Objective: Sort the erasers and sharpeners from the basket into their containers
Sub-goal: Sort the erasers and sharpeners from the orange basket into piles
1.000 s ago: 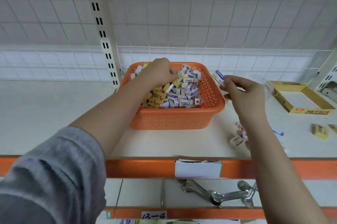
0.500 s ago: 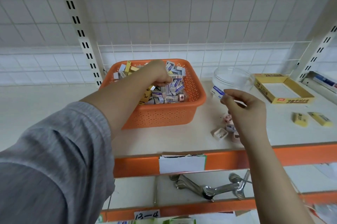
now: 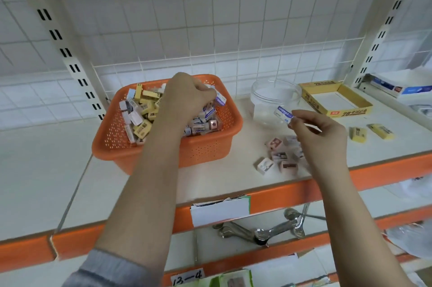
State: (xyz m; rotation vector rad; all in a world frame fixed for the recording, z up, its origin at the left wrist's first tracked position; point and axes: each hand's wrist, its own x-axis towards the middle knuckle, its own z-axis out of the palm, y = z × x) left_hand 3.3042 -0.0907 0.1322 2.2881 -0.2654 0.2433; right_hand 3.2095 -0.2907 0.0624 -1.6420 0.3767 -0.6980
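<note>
An orange basket (image 3: 210, 146) on the shelf holds several yellow and white-blue erasers and small sharpeners. My left hand (image 3: 187, 97) is inside it, fingers curled round a white-blue eraser (image 3: 220, 100) at the fingertips. My right hand (image 3: 320, 132) pinches another white-blue eraser (image 3: 283, 113) in the air, just in front of a clear plastic jar (image 3: 273, 97). An open yellow cardboard box (image 3: 336, 99) stands right of the jar. Several small sharpeners (image 3: 278, 155) lie loose on the shelf under my right hand.
Two yellow erasers (image 3: 369, 132) lie on the shelf at the right. The shelf's orange front edge (image 3: 268, 195) carries a paper label. Metal tools (image 3: 264, 230) lie on the lower shelf. Boxes (image 3: 402, 88) sit beyond the right upright.
The view has shifted right, bringing the jar and yellow box closer to centre. My right hand with its eraser has dropped a little toward the jar. My left hand stays in the basket.
</note>
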